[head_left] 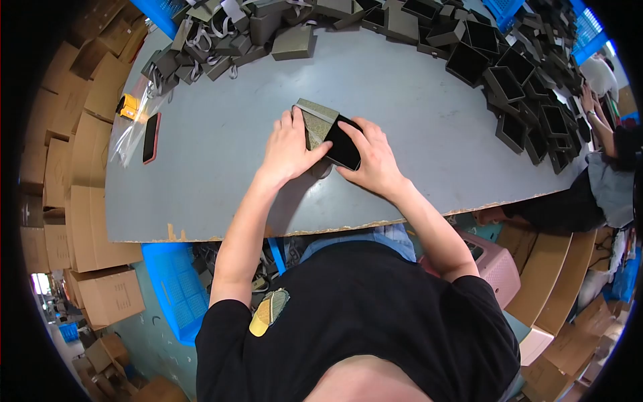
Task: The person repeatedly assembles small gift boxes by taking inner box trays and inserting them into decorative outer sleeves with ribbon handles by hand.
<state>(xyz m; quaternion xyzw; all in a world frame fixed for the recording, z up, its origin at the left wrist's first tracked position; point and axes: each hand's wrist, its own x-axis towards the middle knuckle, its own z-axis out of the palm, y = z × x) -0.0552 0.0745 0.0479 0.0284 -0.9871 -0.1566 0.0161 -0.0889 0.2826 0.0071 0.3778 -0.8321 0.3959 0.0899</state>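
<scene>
Over the grey table, my left hand (290, 146) grips a small grey-green gift box cover (319, 122) with a pale ribbon band across its top. Its thumb reaches over toward the dark part on the right. My right hand (372, 155) is wrapped round an open box tray (343, 147) with a black inside, fingers on its far edge and thumb on its near edge. Cover and tray lie side by side and touch or overlap; whether they are joined cannot be made out. A ribbon loop (322, 170) shows beneath them.
Closed boxes with ribbons (231, 43) pile up at the back left. Open black trays (509, 84) are heaped along the right. A phone (152, 138) and a yellow tape roll (128, 106) lie at left. Another person's arm (599, 120) is at far right.
</scene>
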